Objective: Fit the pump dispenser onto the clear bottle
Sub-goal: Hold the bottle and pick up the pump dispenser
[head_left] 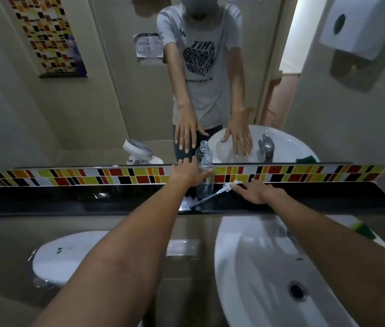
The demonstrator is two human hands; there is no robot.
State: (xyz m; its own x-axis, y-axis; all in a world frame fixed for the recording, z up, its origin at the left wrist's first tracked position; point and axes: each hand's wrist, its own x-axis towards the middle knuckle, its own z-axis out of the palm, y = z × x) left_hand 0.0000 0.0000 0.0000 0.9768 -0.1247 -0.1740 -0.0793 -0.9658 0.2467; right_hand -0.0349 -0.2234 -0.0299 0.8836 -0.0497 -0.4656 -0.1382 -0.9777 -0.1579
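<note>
A person stands at a bathroom mirror, both bare arms stretched forward over a narrow black shelf that runs below it. A strip of red, yellow, black and white mosaic tiles lines the wall between shelf and mirror.

The clear bottle stands upright on the shelf against the tiles, its neck open and uncapped. The left hand lies flat beside it, fingers spread and released, the thumb side just touching or nearly touching the bottle; it grips nothing.

The white pump dispenser lies on its side on the shelf, just right of the bottle's base, its head pointing toward the tiles and its thin dip tube slanting toward the shelf's front edge. The right hand rests palm down beside it, loosely open, one fingertip reaching the pump's head without closing on it.

Below the shelf, a white washbasin sits under the right forearm. A white paper towel dispenser hangs on the wall at upper right.
</note>
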